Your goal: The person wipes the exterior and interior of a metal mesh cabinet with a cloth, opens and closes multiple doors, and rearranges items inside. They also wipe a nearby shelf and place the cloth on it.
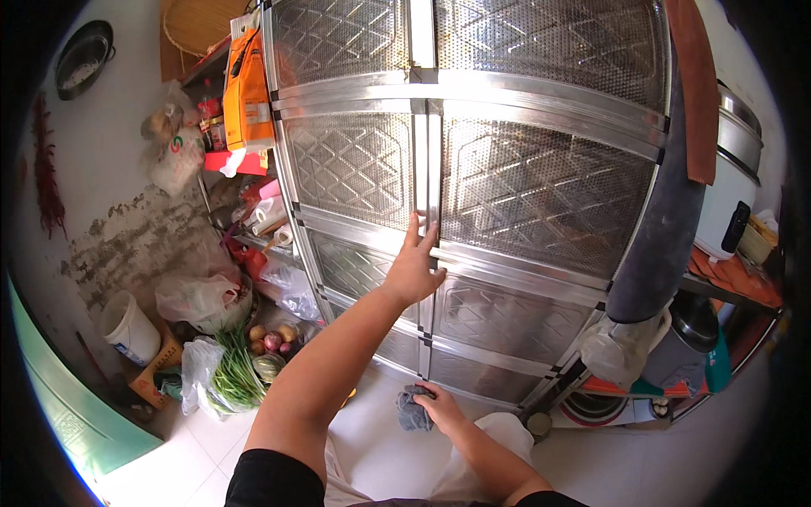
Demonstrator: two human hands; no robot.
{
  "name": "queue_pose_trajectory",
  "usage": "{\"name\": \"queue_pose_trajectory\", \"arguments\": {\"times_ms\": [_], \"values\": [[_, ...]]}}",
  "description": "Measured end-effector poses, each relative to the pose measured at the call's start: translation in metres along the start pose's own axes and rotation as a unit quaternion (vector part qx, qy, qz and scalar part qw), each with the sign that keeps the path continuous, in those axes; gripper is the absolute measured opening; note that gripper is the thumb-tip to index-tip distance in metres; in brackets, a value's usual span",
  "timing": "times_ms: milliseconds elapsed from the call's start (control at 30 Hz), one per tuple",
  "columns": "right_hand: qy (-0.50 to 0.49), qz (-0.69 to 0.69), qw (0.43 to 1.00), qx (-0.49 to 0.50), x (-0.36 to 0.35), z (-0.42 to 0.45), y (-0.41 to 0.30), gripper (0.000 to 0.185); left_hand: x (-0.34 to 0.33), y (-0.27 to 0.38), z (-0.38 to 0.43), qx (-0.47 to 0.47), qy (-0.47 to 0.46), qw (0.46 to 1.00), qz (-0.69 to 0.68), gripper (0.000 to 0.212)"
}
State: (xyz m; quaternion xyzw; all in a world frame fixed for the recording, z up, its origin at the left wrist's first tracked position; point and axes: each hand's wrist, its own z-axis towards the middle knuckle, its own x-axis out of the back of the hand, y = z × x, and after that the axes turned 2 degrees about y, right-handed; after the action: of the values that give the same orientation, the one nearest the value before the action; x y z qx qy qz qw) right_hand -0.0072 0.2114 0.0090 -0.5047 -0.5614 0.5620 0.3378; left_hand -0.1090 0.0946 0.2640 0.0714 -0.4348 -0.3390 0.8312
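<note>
A tall metal cabinet (507, 263) with embossed, perforated door panels fills the middle of the head view. My left hand (415, 272) reaches up to the central seam between its doors, fingers spread, at or against the metal strip. I cannot tell whether the fingertips press on it. Lower down, in front of the cabinet's bottom panels, my right hand (443, 409) grips a crumpled grey cloth (413, 410). The doors around the seam look closed.
Left of the cabinet stands a shelf with an orange bag (244, 95); green vegetables (237, 374), potatoes and onions (272, 341) and a white bucket (131, 329) sit below. At right, a rack carries a rice cooker (725, 203), above a plastic bag (618, 348).
</note>
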Motion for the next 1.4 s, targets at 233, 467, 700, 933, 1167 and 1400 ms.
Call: {"name": "queue_pose_trajectory", "arguments": {"times_ms": [233, 467, 700, 933, 1167, 1400], "values": [[0.056, -0.074, 0.978, 0.184, 0.015, -0.021, -0.091, 0.035, -0.007, -0.031, -0.138, 0.037, 0.057, 0.983, -0.17, 0.052], [0.251, -0.462, 0.548, 0.651, -0.005, 0.012, -0.342, 0.046, -0.078, -0.108, -0.306, 0.342, 0.029, 0.895, -0.286, 0.034], [0.303, -0.729, 0.391, 0.473, -0.009, 0.078, -0.398, 0.038, -0.106, -0.084, -0.292, 0.316, -0.112, 0.89, -0.309, 0.03], [0.289, -0.79, 0.279, 0.464, -0.023, 0.075, -0.422, 0.044, -0.105, -0.099, -0.296, 0.312, -0.071, 0.906, -0.277, 0.027], [0.245, -0.674, 0.399, 0.571, -0.009, 0.09, -0.363, 0.042, -0.098, -0.086, -0.284, 0.313, -0.082, 0.902, -0.287, 0.028], [0.109, -0.73, 0.432, 0.518, 0.021, 0.089, -0.252, 0.039, -0.09, -0.082, -0.288, 0.317, -0.069, 0.893, -0.311, 0.028]]}}
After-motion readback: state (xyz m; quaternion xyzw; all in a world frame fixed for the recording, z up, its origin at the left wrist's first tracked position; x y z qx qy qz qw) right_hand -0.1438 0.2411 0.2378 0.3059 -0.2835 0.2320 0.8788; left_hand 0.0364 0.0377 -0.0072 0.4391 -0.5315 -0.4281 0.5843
